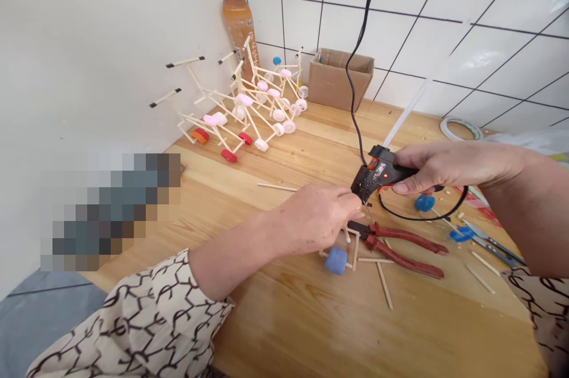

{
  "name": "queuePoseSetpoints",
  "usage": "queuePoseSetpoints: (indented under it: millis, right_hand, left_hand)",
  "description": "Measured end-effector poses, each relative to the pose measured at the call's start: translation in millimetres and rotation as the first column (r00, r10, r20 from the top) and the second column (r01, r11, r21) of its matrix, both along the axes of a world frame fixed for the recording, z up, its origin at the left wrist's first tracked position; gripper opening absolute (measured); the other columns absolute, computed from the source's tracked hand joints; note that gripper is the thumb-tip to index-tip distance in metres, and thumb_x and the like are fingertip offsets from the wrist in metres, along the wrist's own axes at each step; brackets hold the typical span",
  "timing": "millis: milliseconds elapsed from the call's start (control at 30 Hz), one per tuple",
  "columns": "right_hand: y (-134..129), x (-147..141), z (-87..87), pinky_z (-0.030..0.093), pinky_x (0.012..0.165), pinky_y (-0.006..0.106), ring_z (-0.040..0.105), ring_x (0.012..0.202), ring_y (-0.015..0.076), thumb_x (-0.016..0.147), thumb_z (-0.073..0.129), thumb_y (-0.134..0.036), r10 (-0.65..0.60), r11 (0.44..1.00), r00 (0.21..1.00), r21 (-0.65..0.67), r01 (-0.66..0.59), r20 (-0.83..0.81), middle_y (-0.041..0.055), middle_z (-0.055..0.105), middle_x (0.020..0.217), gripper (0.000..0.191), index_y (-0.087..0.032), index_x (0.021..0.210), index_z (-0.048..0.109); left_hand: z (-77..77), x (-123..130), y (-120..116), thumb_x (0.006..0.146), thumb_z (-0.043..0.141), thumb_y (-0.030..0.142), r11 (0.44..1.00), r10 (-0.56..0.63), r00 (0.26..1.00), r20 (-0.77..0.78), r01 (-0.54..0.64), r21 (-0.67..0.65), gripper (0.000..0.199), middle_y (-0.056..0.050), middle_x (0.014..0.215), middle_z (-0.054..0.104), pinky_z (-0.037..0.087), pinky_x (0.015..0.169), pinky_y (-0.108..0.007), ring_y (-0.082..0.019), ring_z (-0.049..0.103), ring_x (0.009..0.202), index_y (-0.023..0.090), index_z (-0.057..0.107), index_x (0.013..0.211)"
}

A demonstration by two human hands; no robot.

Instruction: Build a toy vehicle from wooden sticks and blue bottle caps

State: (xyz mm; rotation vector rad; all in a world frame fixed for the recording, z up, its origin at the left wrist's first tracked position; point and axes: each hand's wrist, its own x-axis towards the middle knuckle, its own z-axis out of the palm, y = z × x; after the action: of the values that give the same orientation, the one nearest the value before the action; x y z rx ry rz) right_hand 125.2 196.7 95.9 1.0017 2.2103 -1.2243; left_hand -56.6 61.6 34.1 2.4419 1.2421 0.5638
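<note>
My right hand (444, 167) is wrapped around a black hot glue gun (371, 179), its small light lit orange. A clear glue stick (406, 112) sticks out of its back end, and its nozzle points down by my left fingertips. My left hand (322, 215) is closed in a pinch on a small frame of wooden sticks (355, 250). Blue bottle caps (336, 261) sit on that frame as wheels. My fingers hide its upper part. Close beside it lie red-handled pliers (406, 247), their jaws partly behind the frame.
Several stick-and-cap models (244, 99) stand at the back left, by a tea bottle (237, 16) and a cardboard box (340, 82). A black cord (351, 70) hangs down to the glue gun. Scissors (495, 244), loose sticks (384, 285), blue-cap wheels (425, 203) and a tape roll (461, 128) lie right.
</note>
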Motion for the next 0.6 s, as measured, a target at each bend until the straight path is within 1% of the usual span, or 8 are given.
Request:
queuePoseSetpoints:
  millis: [167, 367, 500, 600]
  right_hand:
    - [13.2, -2.7, -4.1, 0.031, 0.044, 0.023, 0.038, 0.049, 0.0104, 0.064, 0.061, -0.045, 0.043, 0.999, 0.999, -0.022, -0.043, 0.023, -0.0056, 0.041, 0.054, 0.025, -0.022, 0.068, 0.053]
    - [18.4, -7.1, -4.6, 0.030, 0.046, 0.023, 0.036, 0.048, 0.0093, 0.062, 0.064, -0.046, 0.031, 0.999, 0.998, -0.016, -0.031, 0.049, -0.0063, 0.040, 0.054, 0.027, -0.021, 0.067, 0.054]
    - [18.1, 2.5, -3.8, 0.032, 0.048, 0.022, 0.039, 0.052, 0.0102, 0.064, 0.064, -0.048, 0.032, 0.999, 0.999, -0.015, -0.031, 0.037, -0.0057, 0.042, 0.058, 0.029, -0.021, 0.070, 0.055]
    - [8.9, 17.2, -1.7, 0.036, 0.053, 0.023, 0.045, 0.061, 0.0121, 0.071, 0.061, -0.045, 0.041, 0.999, 0.999, 0.032, -0.040, -0.023, -0.0035, 0.048, 0.066, 0.025, -0.020, 0.072, 0.058]
  left_hand:
    - [-1.7, -0.3, 0.0, 0.092, 0.034, 0.018, 1.000, 0.002, 1.000, 0.020, -0.002, 0.014, 0.024, -0.007, 0.081, 0.062, 0.045, 0.065, -0.025, -0.015, 0.057, 0.074, 0.013, 0.056, 0.083]
    - [-1.8, 0.0, 0.7, 0.092, 0.034, 0.019, 1.000, 0.002, 1.000, 0.007, -0.002, 0.006, 0.025, -0.007, 0.081, 0.063, 0.045, 0.066, -0.024, -0.015, 0.057, 0.075, 0.012, 0.057, 0.084]
    - [0.0, 0.4, 0.9, 0.092, 0.034, 0.018, 1.000, 0.003, 1.000, -0.004, -0.003, -0.004, 0.025, -0.007, 0.081, 0.063, 0.045, 0.066, -0.024, -0.015, 0.058, 0.075, 0.012, 0.056, 0.082]
    - [0.3, 0.1, 0.9, 0.092, 0.034, 0.019, 1.000, 0.001, 1.000, -0.010, -0.001, -0.016, 0.025, -0.007, 0.083, 0.064, 0.046, 0.067, -0.025, -0.016, 0.059, 0.077, 0.012, 0.057, 0.085]
